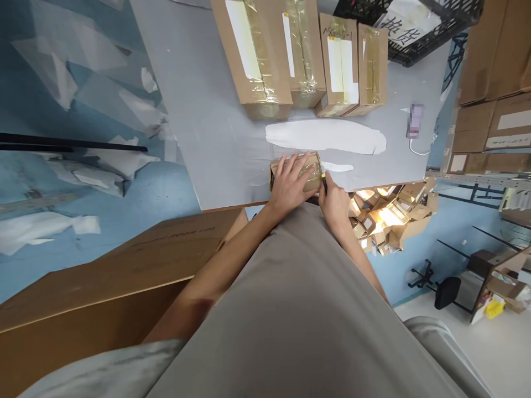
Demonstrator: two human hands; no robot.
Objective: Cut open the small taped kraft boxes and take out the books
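A small taped cardboard box (pixel 312 176) lies at the near edge of the grey table (pixel 224 166). My left hand (pixel 289 179) holds it down, its fingers spread over the top towards the far side. In my right hand (pixel 334 199) is a utility knife (pixel 324 183) with a dark handle and a yellow part at its front end. That end touches or nearly touches the box's right side; the blade itself is too small to make out. Just beyond the box, a long white strip (pixel 326 136) lies on the table, with a smaller white strip (pixel 338 167) nearer.
Several taped cartons (pixel 265 61) stand in a row at the table's far side, beside a black crate (pixel 409 52). A phone-like device (pixel 415 120) with a cable lies at the right. Below the table are a large open carton (pixel 124 260) and a heap of boxes (pixel 390 215).
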